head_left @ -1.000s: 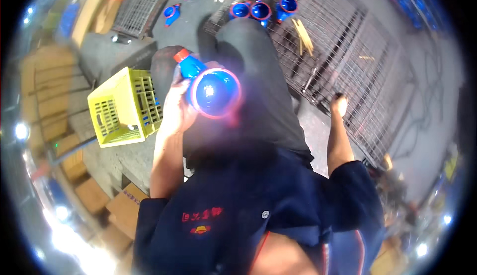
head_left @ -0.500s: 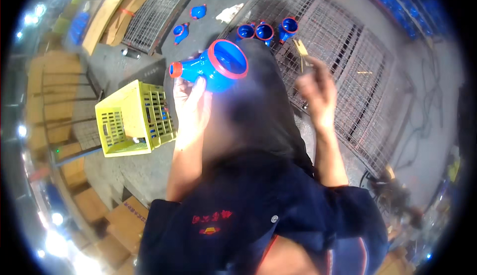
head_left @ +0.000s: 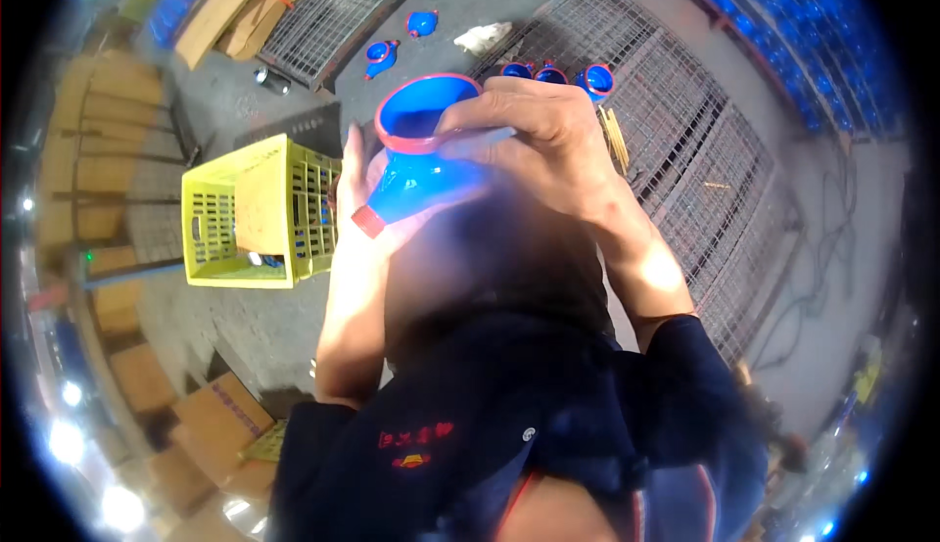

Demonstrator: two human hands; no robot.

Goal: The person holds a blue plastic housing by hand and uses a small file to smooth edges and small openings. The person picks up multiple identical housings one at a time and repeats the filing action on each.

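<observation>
My left hand [head_left: 354,178] cups a blue valve body [head_left: 409,182] with red rims from below and the left. Its wide mouth tips up toward the far side, and its narrow red-ended neck points to the near left. Over the right side of the mouth, my right hand [head_left: 553,141] is closed, fingers at the red rim. A thin pale strip [head_left: 494,137] shows between its thumb and fingers; its exact kind is unclear. Beyond my hands, several similar blue bodies [head_left: 595,82] stand on the wire mesh rack [head_left: 676,131].
A yellow crate [head_left: 238,278] with a cardboard piece stands at the left. Two blue bodies [head_left: 381,56] and white gloves [head_left: 483,39] lie on the floor ahead. Thin yellowish sticks [head_left: 615,141] rest on the rack. Cardboard boxes [head_left: 223,415] are at the near left.
My right hand has come left from over the rack to the valve body's rim. The valve body has turned, its mouth now facing farther up and its neck dipping toward me.
</observation>
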